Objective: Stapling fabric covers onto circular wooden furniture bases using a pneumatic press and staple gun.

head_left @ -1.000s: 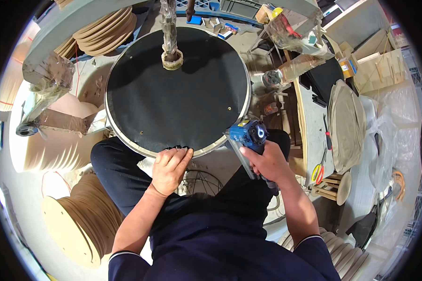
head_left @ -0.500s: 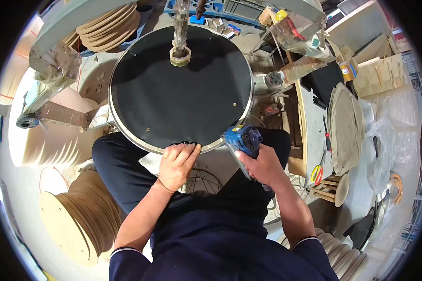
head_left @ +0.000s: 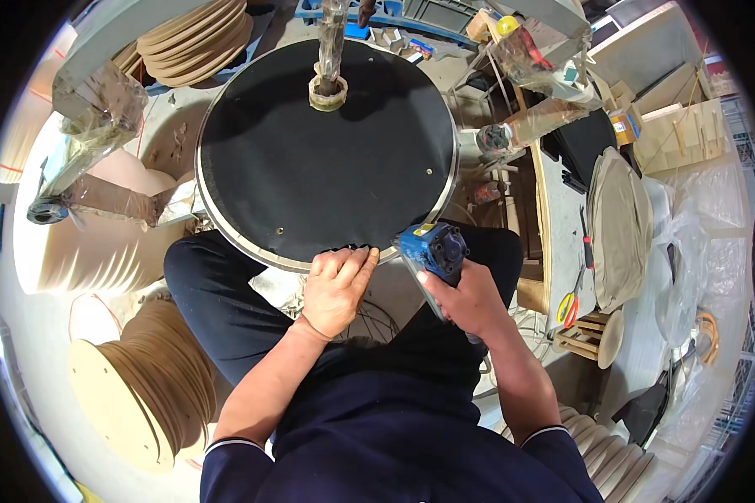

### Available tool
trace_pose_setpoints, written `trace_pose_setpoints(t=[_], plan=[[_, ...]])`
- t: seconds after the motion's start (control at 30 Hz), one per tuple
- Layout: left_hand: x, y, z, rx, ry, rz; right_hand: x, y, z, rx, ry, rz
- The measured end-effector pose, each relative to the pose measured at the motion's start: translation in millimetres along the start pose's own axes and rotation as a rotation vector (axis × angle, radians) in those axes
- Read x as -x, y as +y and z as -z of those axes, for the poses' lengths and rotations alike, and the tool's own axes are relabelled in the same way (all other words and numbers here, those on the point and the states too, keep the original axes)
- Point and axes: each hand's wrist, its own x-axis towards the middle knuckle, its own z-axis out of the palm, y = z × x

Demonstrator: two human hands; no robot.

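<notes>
A large round panel (head_left: 327, 159) faced in black fabric, with a pale rim and a few small brass-coloured spots, lies in front of me above my knees. My left hand (head_left: 335, 289) grips its near edge, fingertips pinching the bunched black fabric at the rim; the thumb is hidden. Just to the right, my right hand (head_left: 466, 298) is wrapped round the handle of a blue staple gun (head_left: 432, 251). The gun's nose meets or nearly meets the panel's near right rim; whether it touches cannot be made out.
A plastic-wrapped post (head_left: 330, 50) stands over the panel's far part, and wrapped arms (head_left: 113, 199) flank it. At right, a bench holds scissors (head_left: 568, 308) and a stack of beige covers (head_left: 619, 230). Stacked wooden discs (head_left: 197, 42) lie far left; a large spool (head_left: 143, 386) sits near left.
The round panel has turned a little counterclockwise. My left hand has shifted right along with its near edge, closer to the staple gun. The right hand and gun have barely moved.
</notes>
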Motion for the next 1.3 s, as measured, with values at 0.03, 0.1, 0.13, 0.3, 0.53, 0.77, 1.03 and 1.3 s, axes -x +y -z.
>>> trace_pose_setpoints(t=[0.03, 0.1, 0.13, 0.3, 0.53, 0.77, 1.03, 1.3], plan=[[-1, 2, 0, 0.001, -0.002, 0.000, 1, -4, -1, 0.008, -0.037, -0.037], [-3, 5, -1, 0.021, -0.033, 0.011, 1, -6, -4, 0.014, -0.075, -0.076], [-4, 6, -2, 0.021, -0.033, 0.011, 0, -6, -5, 0.038, -0.082, -0.077], [-6, 13, -9, 0.050, -0.036, 0.032, -1, -6, -2, 0.099, -0.085, -0.098], [-9, 11, -3, 0.173, -0.097, -0.005, -4, 14, -1, 0.022, 0.031, -0.012], [19, -32, 46, 0.044, -0.013, 0.089, -6, 13, 9, 0.030, 0.012, -0.098], [21, -26, 43, 0.021, 0.073, 0.105, -2, 9, 5, 0.029, -0.048, -0.119], [18, -17, 37, 0.029, 0.049, 0.109, 1, 3, 6, 0.033, -0.007, -0.106]])
